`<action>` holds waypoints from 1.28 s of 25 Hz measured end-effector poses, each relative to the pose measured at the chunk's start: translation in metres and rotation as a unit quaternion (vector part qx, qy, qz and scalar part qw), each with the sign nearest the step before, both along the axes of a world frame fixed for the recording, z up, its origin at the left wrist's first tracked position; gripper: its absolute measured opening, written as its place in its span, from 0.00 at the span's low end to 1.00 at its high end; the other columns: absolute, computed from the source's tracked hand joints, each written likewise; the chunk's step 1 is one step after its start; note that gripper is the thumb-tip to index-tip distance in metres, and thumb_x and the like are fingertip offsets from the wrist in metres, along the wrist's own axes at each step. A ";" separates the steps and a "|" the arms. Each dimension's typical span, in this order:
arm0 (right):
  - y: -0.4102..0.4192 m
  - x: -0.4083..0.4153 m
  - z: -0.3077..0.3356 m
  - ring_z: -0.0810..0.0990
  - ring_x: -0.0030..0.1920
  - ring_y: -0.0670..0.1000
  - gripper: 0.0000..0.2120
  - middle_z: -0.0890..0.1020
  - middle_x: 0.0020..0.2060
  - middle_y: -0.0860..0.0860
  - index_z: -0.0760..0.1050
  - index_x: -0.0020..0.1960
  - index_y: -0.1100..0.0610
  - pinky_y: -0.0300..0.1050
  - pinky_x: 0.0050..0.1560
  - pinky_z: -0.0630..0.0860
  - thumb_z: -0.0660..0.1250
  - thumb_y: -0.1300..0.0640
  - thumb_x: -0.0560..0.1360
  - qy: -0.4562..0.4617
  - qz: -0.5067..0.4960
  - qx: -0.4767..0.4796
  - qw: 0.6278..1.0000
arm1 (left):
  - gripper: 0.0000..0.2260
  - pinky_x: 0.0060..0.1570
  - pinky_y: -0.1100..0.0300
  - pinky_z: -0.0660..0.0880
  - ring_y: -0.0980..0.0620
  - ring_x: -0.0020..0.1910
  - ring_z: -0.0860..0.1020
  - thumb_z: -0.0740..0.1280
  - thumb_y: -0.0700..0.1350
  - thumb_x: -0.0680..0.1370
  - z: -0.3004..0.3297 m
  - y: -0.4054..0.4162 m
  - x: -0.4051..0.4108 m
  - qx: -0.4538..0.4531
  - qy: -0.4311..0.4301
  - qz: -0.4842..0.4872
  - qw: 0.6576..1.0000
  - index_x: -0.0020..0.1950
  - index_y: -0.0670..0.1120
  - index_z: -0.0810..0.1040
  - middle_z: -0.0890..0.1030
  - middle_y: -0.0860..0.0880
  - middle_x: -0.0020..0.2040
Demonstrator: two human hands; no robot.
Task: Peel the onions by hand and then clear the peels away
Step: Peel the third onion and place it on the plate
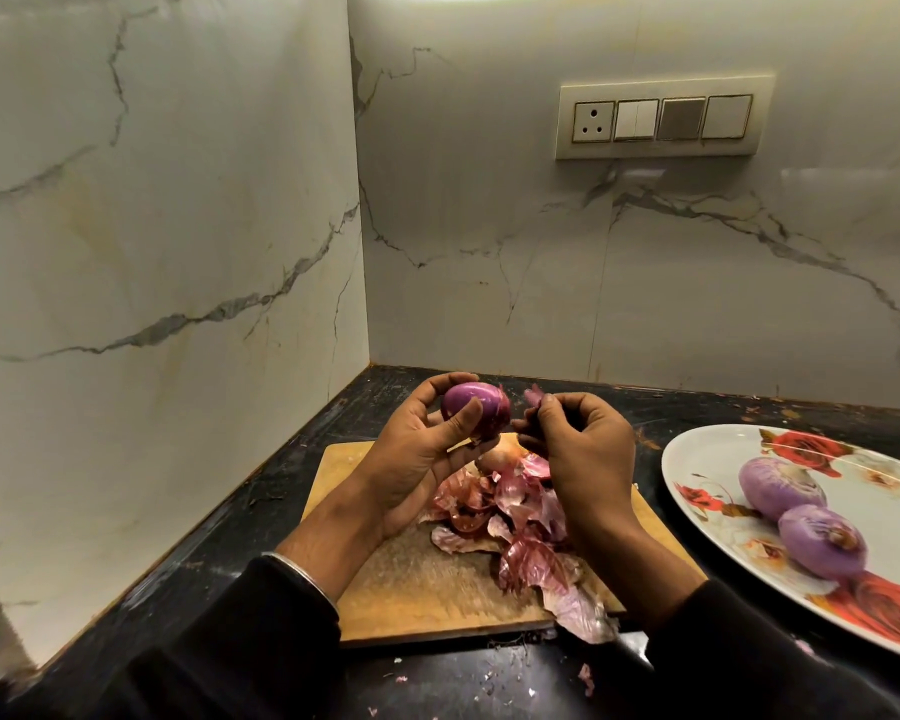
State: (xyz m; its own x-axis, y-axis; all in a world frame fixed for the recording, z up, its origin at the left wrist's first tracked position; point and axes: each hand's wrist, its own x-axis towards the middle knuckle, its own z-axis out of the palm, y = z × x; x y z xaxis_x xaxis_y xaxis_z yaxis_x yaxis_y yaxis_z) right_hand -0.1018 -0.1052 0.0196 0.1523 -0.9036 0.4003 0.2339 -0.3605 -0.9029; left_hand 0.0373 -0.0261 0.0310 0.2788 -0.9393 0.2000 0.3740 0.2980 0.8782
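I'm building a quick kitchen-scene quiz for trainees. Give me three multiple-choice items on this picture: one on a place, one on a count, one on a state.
1. Where does the pile of onion peels lie?
A. on the floral plate
B. on the wooden cutting board
C. in a bowl

2. How many peeled onions are on the floral plate?
A. two
B. none
C. four

3. What is the left hand doing?
A. resting flat on the counter
B. holding a knife
C. holding a purple onion

Answers:
1 B: the peels are heaped on the wooden cutting board.
2 A: two peeled onions sit side by side.
3 C: its fingers curl round the purple onion.
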 end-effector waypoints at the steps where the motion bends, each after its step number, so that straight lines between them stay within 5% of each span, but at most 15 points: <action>1: -0.002 0.000 -0.001 0.86 0.40 0.52 0.04 0.84 0.39 0.56 0.80 0.47 0.61 0.45 0.40 0.83 0.70 0.59 0.77 0.022 -0.005 -0.004 1.000 | 0.21 0.53 0.49 0.82 0.39 0.57 0.82 0.70 0.41 0.71 0.001 -0.001 0.000 -0.002 0.016 0.007 1.000 0.64 0.42 0.74 0.78 0.40 0.61; 7: 0.004 0.001 -0.003 0.84 0.44 0.41 0.07 0.86 0.42 0.46 0.84 0.51 0.54 0.42 0.48 0.83 0.72 0.61 0.73 0.161 -0.015 -0.111 0.980 | 0.31 0.46 0.48 0.84 0.36 0.54 0.83 0.71 0.51 0.72 -0.002 -0.005 0.004 0.037 0.019 0.057 0.997 0.69 0.38 0.68 0.78 0.32 0.61; 11: 0.015 0.002 0.004 0.84 0.47 0.40 0.11 0.86 0.45 0.44 0.83 0.54 0.54 0.37 0.47 0.81 0.73 0.51 0.74 0.115 0.011 -0.140 0.983 | 0.42 0.43 0.48 0.83 0.37 0.53 0.84 0.77 0.59 0.66 -0.003 -0.004 0.005 0.046 -0.010 0.071 0.996 0.70 0.37 0.66 0.80 0.33 0.59; 15: 0.019 0.003 0.006 0.84 0.48 0.40 0.15 0.86 0.47 0.45 0.82 0.57 0.55 0.34 0.47 0.80 0.75 0.52 0.72 0.117 0.040 -0.161 0.979 | 0.52 0.44 0.47 0.83 0.40 0.54 0.84 0.82 0.64 0.54 -0.004 -0.002 0.000 0.043 -0.042 0.053 0.997 0.67 0.41 0.65 0.82 0.36 0.57; 20: 0.014 0.002 0.001 0.84 0.48 0.39 0.13 0.86 0.49 0.50 0.82 0.58 0.58 0.34 0.48 0.80 0.74 0.61 0.73 0.120 0.038 -0.188 0.974 | 0.37 0.35 0.60 0.79 0.49 0.49 0.85 0.68 0.60 0.70 0.000 0.002 -0.007 0.047 -0.059 0.039 0.996 0.70 0.40 0.60 0.80 0.39 0.58; 23: 0.014 0.005 -0.001 0.84 0.49 0.39 0.12 0.86 0.50 0.50 0.81 0.58 0.59 0.36 0.49 0.81 0.72 0.62 0.75 0.131 0.022 -0.213 0.968 | 0.31 0.38 0.58 0.80 0.48 0.50 0.84 0.65 0.57 0.73 0.001 0.002 -0.008 0.047 -0.056 0.023 0.997 0.69 0.41 0.61 0.79 0.39 0.59; 27: 0.013 0.005 -0.001 0.84 0.47 0.40 0.10 0.86 0.47 0.49 0.82 0.57 0.59 0.37 0.49 0.81 0.71 0.59 0.76 0.124 0.017 -0.211 0.969 | 0.25 0.54 0.45 0.80 0.40 0.62 0.79 0.63 0.55 0.77 -0.001 0.000 -0.008 0.045 -0.052 0.015 0.997 0.69 0.41 0.66 0.78 0.36 0.64; 32: 0.011 0.004 -0.001 0.85 0.41 0.42 0.07 0.87 0.40 0.48 0.85 0.50 0.59 0.42 0.43 0.83 0.70 0.58 0.77 0.119 0.012 -0.203 0.972 | 0.25 0.54 0.50 0.80 0.44 0.59 0.80 0.64 0.53 0.75 -0.001 0.002 -0.009 0.034 -0.061 0.007 0.998 0.68 0.43 0.67 0.76 0.39 0.65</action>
